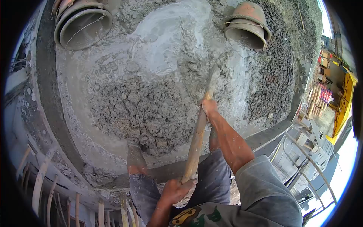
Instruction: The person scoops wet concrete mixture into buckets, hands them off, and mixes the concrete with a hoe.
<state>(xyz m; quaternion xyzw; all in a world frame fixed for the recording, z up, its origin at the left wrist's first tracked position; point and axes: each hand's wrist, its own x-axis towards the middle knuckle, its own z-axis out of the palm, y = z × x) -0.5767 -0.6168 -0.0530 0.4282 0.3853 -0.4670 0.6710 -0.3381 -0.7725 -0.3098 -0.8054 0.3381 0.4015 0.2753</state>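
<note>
A long wooden tool handle [196, 140] slants forward from my body. Its far end goes into wet grey concrete mix [177, 41], which hides the head, so I cannot tell the tool's kind. My right hand [209, 107] is wrapped around the shaft about midway. Close to my body, my left hand [177, 191] grips the near end. A heap of lumpy mix [143, 108] lies left of the shaft, in front of my legs. My left foot is partly hidden in the mix.
Stacked mud-coated buckets [85, 28] lie tipped at upper left, with more buckets [247, 24] at upper right. Dark gravel [270, 83] covers the right side. A low raised edge [56, 113] borders the mix. Wooden poles [41, 178] stand at lower left; metal bars [308, 160] are at right.
</note>
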